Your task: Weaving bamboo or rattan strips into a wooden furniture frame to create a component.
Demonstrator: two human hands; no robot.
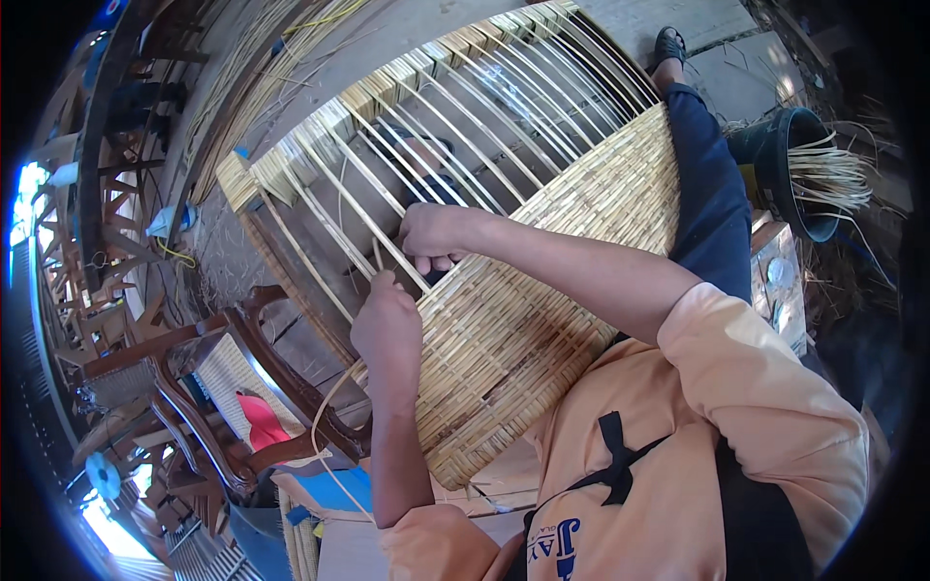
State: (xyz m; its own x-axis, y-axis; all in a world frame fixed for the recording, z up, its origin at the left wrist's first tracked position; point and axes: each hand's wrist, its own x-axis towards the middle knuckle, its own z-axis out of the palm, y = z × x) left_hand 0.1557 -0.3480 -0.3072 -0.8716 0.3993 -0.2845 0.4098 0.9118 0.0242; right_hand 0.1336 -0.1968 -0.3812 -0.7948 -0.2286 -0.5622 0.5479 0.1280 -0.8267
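Observation:
A large wicker panel (542,281) lies slanted across my lap, tightly woven on the near side. Beyond the weave, bare pale stakes (465,121) span to the bound far rail of its frame. My left hand (386,324) is closed at the edge of the weave, thumb and fingers pinching a thin cane strand (376,254). Just beyond and to its right, my right hand (433,232) reaches in among the stakes with fingers curled. What lies inside those fingers is hidden. Another loose cane strand (318,426) bows out from the panel's left edge and hangs down.
At right stands a dark bucket (775,160) holding a bundle of cane strands (831,179). Dark wooden chair frames (276,378) crowd the left, one with a red piece (260,421) on its woven panel. Long canes (237,87) lie on the floor, far left. My outstretched leg (712,184) flanks the panel.

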